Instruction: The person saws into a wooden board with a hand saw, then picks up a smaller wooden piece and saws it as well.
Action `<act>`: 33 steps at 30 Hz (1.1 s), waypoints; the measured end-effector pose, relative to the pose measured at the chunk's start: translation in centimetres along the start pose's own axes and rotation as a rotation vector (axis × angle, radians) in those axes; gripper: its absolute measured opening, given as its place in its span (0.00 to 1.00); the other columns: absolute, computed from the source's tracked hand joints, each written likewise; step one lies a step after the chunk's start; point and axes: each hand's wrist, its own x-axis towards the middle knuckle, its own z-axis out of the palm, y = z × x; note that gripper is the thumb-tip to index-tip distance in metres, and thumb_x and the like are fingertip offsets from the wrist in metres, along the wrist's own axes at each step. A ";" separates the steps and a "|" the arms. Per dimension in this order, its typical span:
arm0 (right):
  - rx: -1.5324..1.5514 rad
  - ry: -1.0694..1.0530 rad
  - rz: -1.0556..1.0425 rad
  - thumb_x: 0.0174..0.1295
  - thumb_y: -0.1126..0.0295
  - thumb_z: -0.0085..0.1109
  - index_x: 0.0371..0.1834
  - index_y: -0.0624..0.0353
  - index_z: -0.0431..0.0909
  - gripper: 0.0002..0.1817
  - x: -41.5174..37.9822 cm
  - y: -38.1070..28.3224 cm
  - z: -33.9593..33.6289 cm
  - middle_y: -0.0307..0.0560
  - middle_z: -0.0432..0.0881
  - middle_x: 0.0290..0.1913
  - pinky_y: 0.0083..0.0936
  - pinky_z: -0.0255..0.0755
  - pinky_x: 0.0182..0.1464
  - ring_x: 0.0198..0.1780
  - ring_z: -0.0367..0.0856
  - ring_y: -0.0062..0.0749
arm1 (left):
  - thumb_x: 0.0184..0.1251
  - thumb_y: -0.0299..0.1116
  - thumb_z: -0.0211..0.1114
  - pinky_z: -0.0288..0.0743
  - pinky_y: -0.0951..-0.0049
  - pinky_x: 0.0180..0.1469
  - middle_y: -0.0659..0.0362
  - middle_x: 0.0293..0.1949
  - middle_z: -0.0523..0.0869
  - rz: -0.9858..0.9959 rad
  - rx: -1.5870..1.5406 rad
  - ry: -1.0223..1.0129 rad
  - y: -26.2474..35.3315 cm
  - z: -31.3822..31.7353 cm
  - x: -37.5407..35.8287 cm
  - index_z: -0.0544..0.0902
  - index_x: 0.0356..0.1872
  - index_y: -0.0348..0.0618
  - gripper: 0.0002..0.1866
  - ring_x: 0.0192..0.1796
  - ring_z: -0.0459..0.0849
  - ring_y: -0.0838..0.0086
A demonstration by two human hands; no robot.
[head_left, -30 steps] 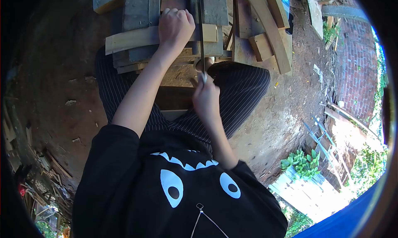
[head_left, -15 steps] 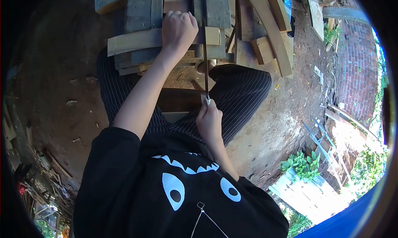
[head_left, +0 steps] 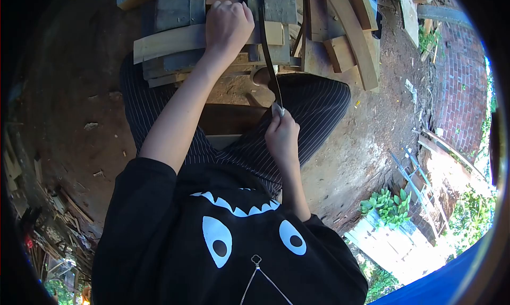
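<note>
A pale wooden strip [head_left: 170,42] lies crosswise on a stack of grey boards [head_left: 172,13]. My left hand [head_left: 228,28] is closed over the strip, knuckles up, with its fingertips hidden. Lower down, between my knees, my right hand [head_left: 283,136] grips the near end of a saw. The thin dark saw blade [head_left: 270,63], seen nearly edge-on, runs away from me across the strip close to its right end. The blade bows visibly along its length. Its far end passes out at the top of the view.
Curved wooden pieces [head_left: 353,44] and a short wood block [head_left: 340,53] lie right of the stack. Bare dirt ground [head_left: 340,161] surrounds my legs. Scrap wood [head_left: 64,214] is heaped at the lower left. A brick surface [head_left: 457,82] and a leafy plant [head_left: 388,203] are on the right.
My right hand has moved a little up and to the right with the saw's near end. The blade was straight and is now bowed. My left hand keeps its place on the strip.
</note>
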 end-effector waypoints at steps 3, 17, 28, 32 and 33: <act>0.052 -0.011 -0.089 0.66 0.74 0.46 0.39 0.68 0.76 0.09 -0.9 0.1 0.6 0.64 0.78 0.26 0.39 0.73 0.30 0.33 0.81 0.57 | 0.60 0.31 0.55 0.75 0.61 0.38 0.47 0.19 0.81 0.029 0.004 0.031 0.2 -0.3 -0.2 0.79 0.13 0.36 0.17 0.27 0.79 0.55; 0.057 0.062 -0.059 0.66 0.68 0.47 0.32 0.68 0.72 0.12 0.6 -1.5 3.0 0.70 0.77 0.25 0.53 0.73 0.34 0.33 0.78 0.66 | 0.59 0.30 0.56 0.75 0.59 0.39 0.45 0.21 0.81 -0.045 -0.023 -0.048 0.4 -0.7 0.0 0.80 0.16 0.34 0.15 0.29 0.80 0.53; 0.076 0.041 -0.129 0.65 0.71 0.47 0.34 0.70 0.72 0.10 2.7 -2.8 2.4 0.72 0.77 0.26 0.53 0.73 0.36 0.33 0.78 0.67 | 0.58 0.30 0.54 0.76 0.60 0.38 0.47 0.19 0.82 -0.014 0.009 0.015 0.3 -0.3 -0.1 0.80 0.13 0.36 0.16 0.26 0.80 0.54; 0.044 0.015 -0.070 0.64 0.76 0.46 0.41 0.67 0.76 0.09 -1.1 -1.2 1.6 0.66 0.77 0.25 0.44 0.73 0.30 0.32 0.80 0.60 | 0.60 0.31 0.55 0.75 0.58 0.39 0.45 0.21 0.81 -0.040 -0.025 -0.032 0.3 -0.4 0.0 0.79 0.15 0.34 0.16 0.29 0.80 0.52; 0.059 0.021 -0.067 0.63 0.76 0.46 0.40 0.67 0.76 0.09 -1.6 -1.1 1.7 0.66 0.77 0.25 0.44 0.73 0.30 0.33 0.80 0.60 | 0.60 0.31 0.55 0.75 0.58 0.39 0.45 0.21 0.81 -0.022 -0.021 -0.028 0.2 -0.5 -0.4 0.79 0.15 0.34 0.16 0.29 0.80 0.52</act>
